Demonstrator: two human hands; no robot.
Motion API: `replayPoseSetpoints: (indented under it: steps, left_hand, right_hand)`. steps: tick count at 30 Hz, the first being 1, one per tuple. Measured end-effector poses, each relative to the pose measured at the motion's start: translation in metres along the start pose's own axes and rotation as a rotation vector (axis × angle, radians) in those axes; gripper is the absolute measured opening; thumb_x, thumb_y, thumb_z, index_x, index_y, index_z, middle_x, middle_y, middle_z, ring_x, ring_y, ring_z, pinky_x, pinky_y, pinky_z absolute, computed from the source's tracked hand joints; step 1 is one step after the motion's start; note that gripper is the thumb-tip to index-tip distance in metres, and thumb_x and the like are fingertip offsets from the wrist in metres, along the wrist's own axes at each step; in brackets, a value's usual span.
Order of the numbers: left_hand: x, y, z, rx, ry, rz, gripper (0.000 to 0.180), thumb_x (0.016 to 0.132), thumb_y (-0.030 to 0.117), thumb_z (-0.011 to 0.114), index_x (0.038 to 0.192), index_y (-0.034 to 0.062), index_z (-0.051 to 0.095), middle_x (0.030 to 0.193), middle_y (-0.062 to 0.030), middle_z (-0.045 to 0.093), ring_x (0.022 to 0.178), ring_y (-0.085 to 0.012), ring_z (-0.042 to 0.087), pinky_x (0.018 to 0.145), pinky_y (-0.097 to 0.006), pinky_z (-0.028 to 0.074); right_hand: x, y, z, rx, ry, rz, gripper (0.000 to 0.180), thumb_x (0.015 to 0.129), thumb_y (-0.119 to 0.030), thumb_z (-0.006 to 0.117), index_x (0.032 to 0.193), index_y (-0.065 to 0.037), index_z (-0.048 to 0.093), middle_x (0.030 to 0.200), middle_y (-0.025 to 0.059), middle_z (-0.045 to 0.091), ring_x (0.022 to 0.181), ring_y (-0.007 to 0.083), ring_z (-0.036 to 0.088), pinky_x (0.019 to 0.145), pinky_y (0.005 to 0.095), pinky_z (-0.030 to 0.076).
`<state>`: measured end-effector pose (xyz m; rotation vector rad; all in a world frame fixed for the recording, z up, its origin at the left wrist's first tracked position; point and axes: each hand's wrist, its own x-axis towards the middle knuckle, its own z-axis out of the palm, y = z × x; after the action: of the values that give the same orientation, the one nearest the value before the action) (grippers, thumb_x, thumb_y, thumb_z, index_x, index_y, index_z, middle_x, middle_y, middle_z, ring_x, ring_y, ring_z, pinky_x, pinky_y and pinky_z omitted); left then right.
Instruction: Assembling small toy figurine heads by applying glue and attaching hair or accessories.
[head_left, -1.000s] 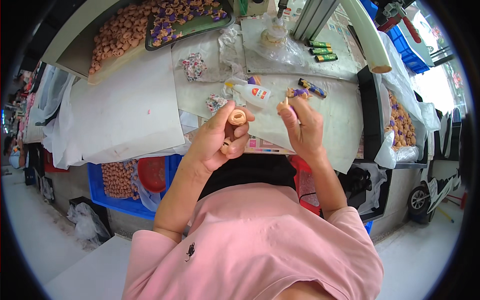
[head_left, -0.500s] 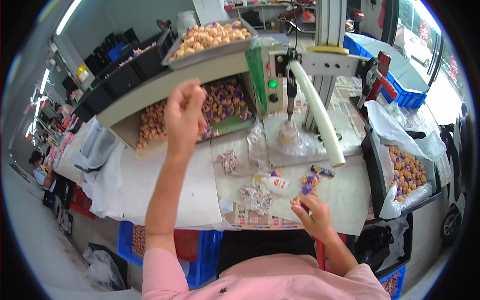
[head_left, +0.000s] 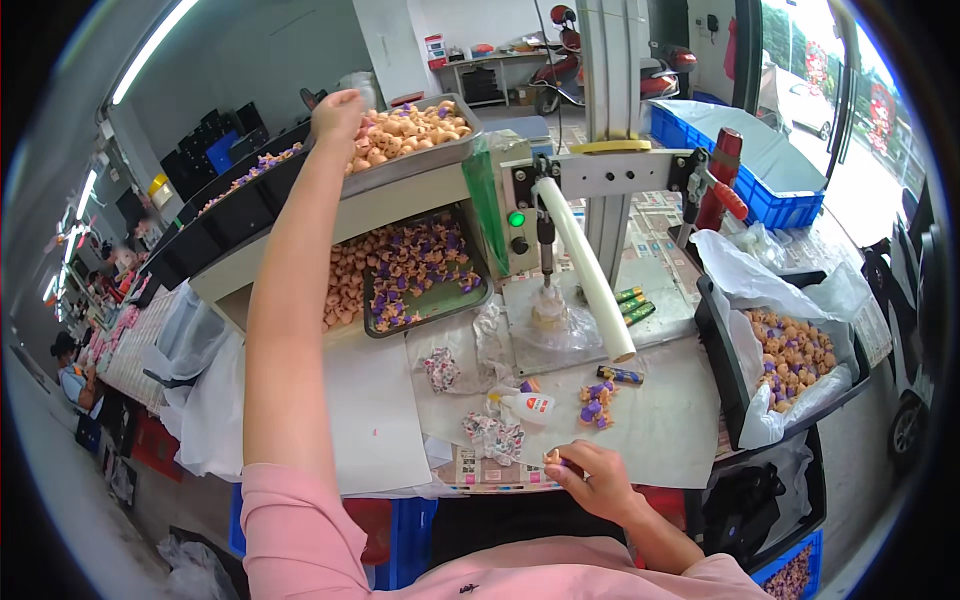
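Note:
My left arm stretches up to the raised metal tray [head_left: 466,140], which is heaped with tan rounded pieces [head_left: 395,135]. At the tray's left edge, my left hand [head_left: 338,115] has its fingers curled together; whatever is inside them is hidden. Near the table's front edge my right hand [head_left: 595,478] pinches a small tan-and-purple piece [head_left: 553,458] between thumb and fingers. Just beyond it lie several loose purple-and-tan pieces [head_left: 597,403]. Below the raised tray, a green-bottomed tray [head_left: 440,297] holds many tan-and-purple pieces, with a pile of tan pieces [head_left: 345,280] beside it.
A bench press [head_left: 547,240] with a pale tube [head_left: 590,270] stands mid-table over a plastic-wrapped fixture [head_left: 550,312]. Nearby are a white glue bottle [head_left: 530,405], crumpled cloths [head_left: 494,437] and a dark cylinder [head_left: 620,374]. A black lined bin [head_left: 735,400] of pieces sits at right.
My left hand has risen from in front of the lower tray to the raised tray's left edge. My right hand still pinches its piece, and the whole view has shifted.

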<state>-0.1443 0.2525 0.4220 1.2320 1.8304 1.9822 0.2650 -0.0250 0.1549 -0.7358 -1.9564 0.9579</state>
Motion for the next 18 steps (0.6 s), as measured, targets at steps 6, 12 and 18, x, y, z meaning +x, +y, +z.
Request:
replayPoseSetpoints:
  steps: [6, 12, 18]
  left_hand:
    - [-0.124, -0.043, -0.014, -0.688, -0.375, -0.061, 0.017, 0.091, 0.013, 0.059, 0.103, 0.0005, 0.059, 0.064, 0.0017, 0.043, 0.046, -0.0056, 0.037, 0.040, -0.020, 0.028]
    - [-0.285, -0.134, -0.060, -1.257, -0.476, -0.764, 0.015, 0.092, 0.010, 0.052, 0.099, -0.0006, 0.060, 0.070, -0.0027, 0.044, 0.063, -0.0122, 0.045, 0.052, -0.024, 0.039]
    - [-0.422, -0.218, -0.077, -1.382, -0.333, -1.130, 0.024, 0.086, 0.000, 0.050, 0.109, -0.0004, 0.060, 0.101, -0.0130, 0.059, 0.100, -0.0224, 0.056, 0.091, -0.034, 0.046]
  right_hand:
    - [-0.024, 0.043, -0.005, -0.080, 0.093, 0.144, 0.014, 0.082, -0.008, 0.069, 0.093, 0.000, 0.066, 0.067, 0.0111, 0.056, 0.059, 0.0199, 0.055, 0.056, 0.0308, 0.043]
    - [0.018, 0.100, 0.005, -0.086, 0.170, 0.093, 0.029, 0.078, -0.001, 0.069, 0.106, 0.001, 0.064, 0.091, 0.0120, 0.061, 0.065, 0.0165, 0.055, 0.059, 0.0263, 0.045]
    - [0.014, 0.143, 0.040, -0.405, 0.111, 0.013, 0.037, 0.073, 0.001, 0.071, 0.109, -0.004, 0.066, 0.098, 0.0111, 0.063, 0.086, 0.0245, 0.057, 0.073, 0.0329, 0.048]
